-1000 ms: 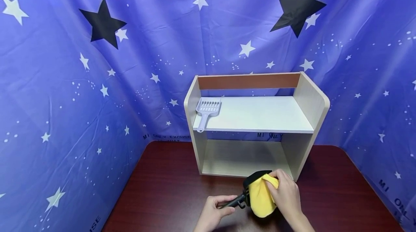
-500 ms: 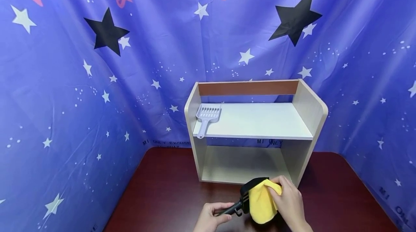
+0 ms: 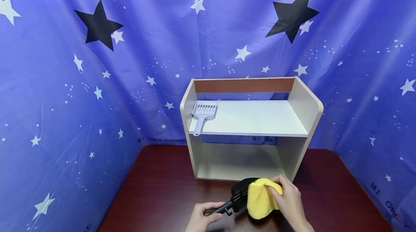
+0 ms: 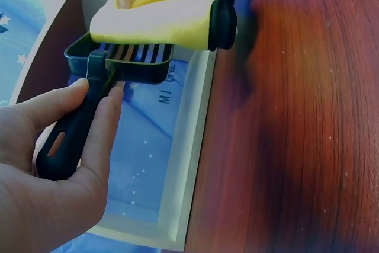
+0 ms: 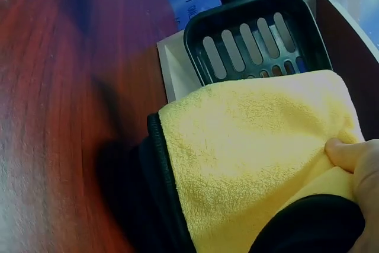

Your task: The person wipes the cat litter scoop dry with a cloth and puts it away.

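Observation:
My left hand [image 3: 200,218] grips the handle of a black slotted litter scoop [image 3: 239,193], its thumb and fingers on either side of the handle in the left wrist view. My right hand [image 3: 290,200] pinches a yellow cloth [image 3: 259,200] with black edging. In the right wrist view the cloth [image 5: 254,134] covers the far end of the scoop's head, while the slots [image 5: 249,45] nearer the handle show. Both are held up above the table, in front of the shelf. Whether the cloth presses on the scoop is hard to tell. Part of the right hand's fingers is hidden behind the cloth.
A two-tier shelf unit [image 3: 250,133] stands on the dark red wooden table [image 3: 156,185] just beyond my hands. On its upper board, at the left end, lies a pale lavender slotted scoop [image 3: 204,114]. A blue starry curtain [image 3: 65,116] hangs behind and at both sides.
The scoop has slid left with my left hand, and more of its slots show beside the cloth. My right hand still pinches the cloth. The head view has tilted and shifted slightly.

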{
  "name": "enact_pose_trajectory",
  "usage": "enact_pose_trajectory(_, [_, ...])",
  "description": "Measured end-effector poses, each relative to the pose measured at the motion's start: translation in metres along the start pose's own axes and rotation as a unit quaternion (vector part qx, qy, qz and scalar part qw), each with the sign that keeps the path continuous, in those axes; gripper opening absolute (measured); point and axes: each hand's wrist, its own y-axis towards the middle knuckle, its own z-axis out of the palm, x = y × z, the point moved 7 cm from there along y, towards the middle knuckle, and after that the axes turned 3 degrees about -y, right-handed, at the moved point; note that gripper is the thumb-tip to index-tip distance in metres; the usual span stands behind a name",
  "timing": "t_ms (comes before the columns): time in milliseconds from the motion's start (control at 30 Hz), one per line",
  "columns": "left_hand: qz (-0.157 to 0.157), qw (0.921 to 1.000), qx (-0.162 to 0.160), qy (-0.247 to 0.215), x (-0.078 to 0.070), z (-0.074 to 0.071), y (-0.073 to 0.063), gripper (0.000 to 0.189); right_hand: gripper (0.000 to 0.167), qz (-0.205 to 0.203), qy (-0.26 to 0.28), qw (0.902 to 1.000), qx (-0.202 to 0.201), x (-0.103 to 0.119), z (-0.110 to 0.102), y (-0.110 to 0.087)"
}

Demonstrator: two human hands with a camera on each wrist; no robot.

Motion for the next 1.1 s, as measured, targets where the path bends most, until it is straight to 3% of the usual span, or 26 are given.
enact_pose_trajectory(200, [-0.014, 0.9998, -0.015, 0.008, -0.001, -0.01, -0.004, 0.036, 0.03, 0.02, 0.004, 0.9997, -0.014, -0.007, -0.006, 0.005])
enact_pose_trajectory(467, [-0.005, 0.9995, -0.01, 0.03, -0.003, -0.019, -0.009, 0.035, 0.029, 0.013, 0.015, 0.9994, -0.029, -0.014, -0.016, 0.012])
enact_pose_trajectory(900, [-0.019, 0.9995, -0.007, 0.023, 0.001, -0.018, -0.01, 0.036, 0.03, 0.038, 0.026, 0.9982, -0.039, -0.021, -0.02, 0.016])
enact_pose_trajectory(1100, [-0.012, 0.9998, 0.0, 0.019, 0.002, -0.013, -0.01, 0.038, 0.03, 0.019, 0.036, 0.9982, -0.044, -0.012, -0.019, 0.015])
